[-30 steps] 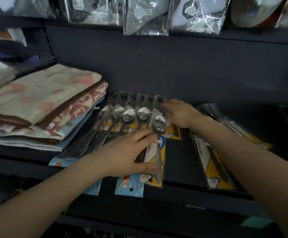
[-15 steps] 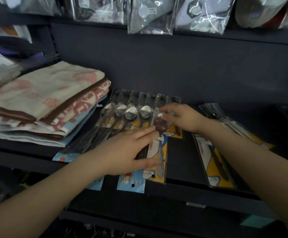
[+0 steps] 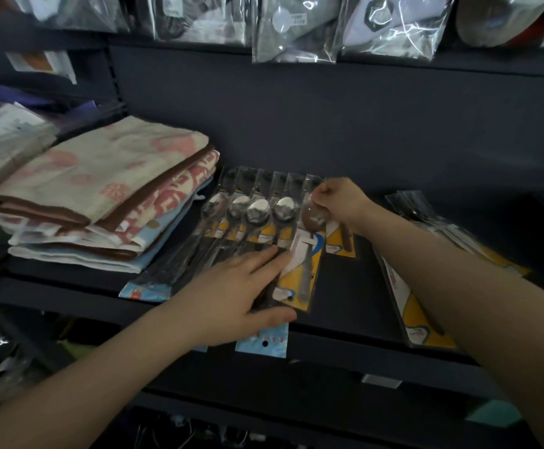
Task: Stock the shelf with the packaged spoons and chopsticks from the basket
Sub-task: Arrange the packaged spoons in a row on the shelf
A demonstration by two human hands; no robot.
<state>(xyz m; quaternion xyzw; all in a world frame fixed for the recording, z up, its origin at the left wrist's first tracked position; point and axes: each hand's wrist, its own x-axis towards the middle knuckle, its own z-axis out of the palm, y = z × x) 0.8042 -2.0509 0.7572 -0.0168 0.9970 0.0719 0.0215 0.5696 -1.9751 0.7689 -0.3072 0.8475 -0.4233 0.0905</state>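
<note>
Hands: left [image 3: 241, 296] flat on spoon packs [image 3: 254, 222], right [image 3: 338, 200] pinching one.

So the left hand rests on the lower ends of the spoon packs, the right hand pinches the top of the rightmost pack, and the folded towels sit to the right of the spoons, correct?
Not quite. In the head view the folded towels sit to the left of the spoon packs, not the right. The rest holds: the left hand rests on their lower ends and the right hand pinches the top of the rightmost pack.

Packaged metal spoons [image 3: 257, 218] in clear sleeves with yellow-and-blue cards lie fanned side by side, bowls toward the back, on a dark shelf [image 3: 345, 286]; the rightmost pack [image 3: 303, 264] overlaps them, and more packs [image 3: 416, 306] lie apart at right.
</note>
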